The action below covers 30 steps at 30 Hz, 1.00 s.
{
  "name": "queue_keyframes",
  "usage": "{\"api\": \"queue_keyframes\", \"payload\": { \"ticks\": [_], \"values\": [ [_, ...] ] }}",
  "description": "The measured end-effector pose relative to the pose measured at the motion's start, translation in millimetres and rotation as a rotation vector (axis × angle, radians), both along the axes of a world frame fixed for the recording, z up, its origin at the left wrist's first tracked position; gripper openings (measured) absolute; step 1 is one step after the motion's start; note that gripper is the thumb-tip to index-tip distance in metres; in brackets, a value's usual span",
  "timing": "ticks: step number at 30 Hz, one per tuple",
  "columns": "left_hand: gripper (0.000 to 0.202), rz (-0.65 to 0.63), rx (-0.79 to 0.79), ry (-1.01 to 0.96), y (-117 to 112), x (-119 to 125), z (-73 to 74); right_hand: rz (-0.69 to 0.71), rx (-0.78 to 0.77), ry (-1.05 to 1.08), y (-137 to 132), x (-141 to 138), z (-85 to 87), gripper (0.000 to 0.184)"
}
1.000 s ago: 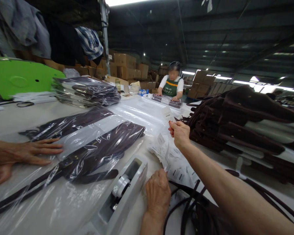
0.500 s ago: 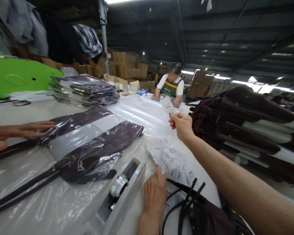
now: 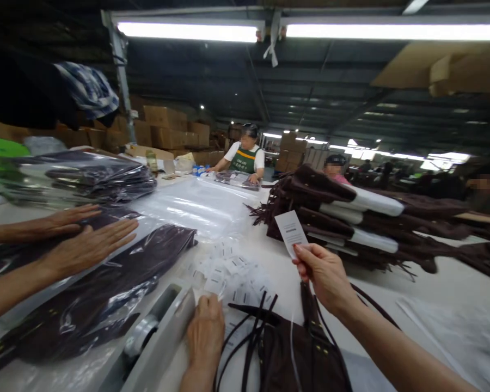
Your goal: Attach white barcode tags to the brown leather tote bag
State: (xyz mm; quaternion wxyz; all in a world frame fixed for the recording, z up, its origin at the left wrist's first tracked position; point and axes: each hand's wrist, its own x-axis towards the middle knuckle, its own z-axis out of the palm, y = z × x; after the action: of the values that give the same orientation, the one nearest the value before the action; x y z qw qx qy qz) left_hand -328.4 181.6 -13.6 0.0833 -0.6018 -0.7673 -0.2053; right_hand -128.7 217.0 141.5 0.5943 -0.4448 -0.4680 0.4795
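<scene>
My right hand [image 3: 322,275] pinches the lower corner of a white printed tag [image 3: 291,231] between thumb and fingers, holding it above the table. My left hand [image 3: 206,326] is closed at the near edge of a loose pile of printed tags [image 3: 237,269]; its fingertips are hidden, so what they hold cannot be made out. Just below the right hand lies a dark brown bag [image 3: 286,354] with thin straps and small brass-coloured studs. A grey tape-dispenser-like holder [image 3: 159,332] with a metal roller stands close to the left hand's left side.
A co-worker's hands [image 3: 92,245] lie flat on plastic-wrapped dark bags [image 3: 155,256] at left. Clear plastic sheets [image 3: 183,204] cover the table's middle. Stacked brown bags [image 3: 322,212] rise at right, wrapped ones [image 3: 85,177] at far left. Another person [image 3: 247,158] works across the table.
My view has swung right. My right hand still holds the tag, now lower and over the brown bag. The co-worker's second hand has come into view on the wrapped bags.
</scene>
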Motion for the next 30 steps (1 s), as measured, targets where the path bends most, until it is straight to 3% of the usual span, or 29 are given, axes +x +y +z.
{"api": "queue_keyframes", "payload": {
  "ticks": [6,9,14,17,19,22,25,27,30],
  "values": [
    [0.026,-0.119,0.083,0.084,4.0,-5.5,-5.4,-0.200,0.030,0.059,-46.3,75.2,-9.1,0.030],
    [0.030,-0.206,0.114,0.158,3.3,-4.9,-7.8,-0.280,0.063,0.029,-66.6,97.7,-11.1,0.030],
    [0.038,-0.264,0.014,0.247,-18.5,-6.8,-9.9,-0.345,0.093,-0.054,-97.5,123.3,-22.6,0.030],
    [0.047,-0.264,0.006,0.306,-37.4,-4.8,4.2,-0.376,0.089,-0.073,-111.9,134.5,-33.0,0.031],
    [0.047,-0.299,0.014,0.257,-52.6,7.2,27.4,-0.399,0.089,-0.076,-119.8,139.9,-38.8,0.032],
    [0.033,-0.468,-0.059,-0.085,-83.1,49.3,75.6,-0.425,0.098,-0.083,-129.4,144.3,-43.9,0.034],
    [0.030,-0.760,-0.308,-0.581,-119.1,109.5,111.6,-0.453,0.099,-0.101,-137.6,145.7,-45.5,0.035],
    [0.034,-0.781,-0.495,-0.836,-139.3,146.6,116.4,-0.466,0.095,-0.120,-143.5,147.2,-45.9,0.034],
    [0.045,-0.696,-0.765,-1.255,-156.3,182.3,101.1,-0.477,0.081,-0.146,-153.7,152.9,-47.2,0.033]
  ]
}}
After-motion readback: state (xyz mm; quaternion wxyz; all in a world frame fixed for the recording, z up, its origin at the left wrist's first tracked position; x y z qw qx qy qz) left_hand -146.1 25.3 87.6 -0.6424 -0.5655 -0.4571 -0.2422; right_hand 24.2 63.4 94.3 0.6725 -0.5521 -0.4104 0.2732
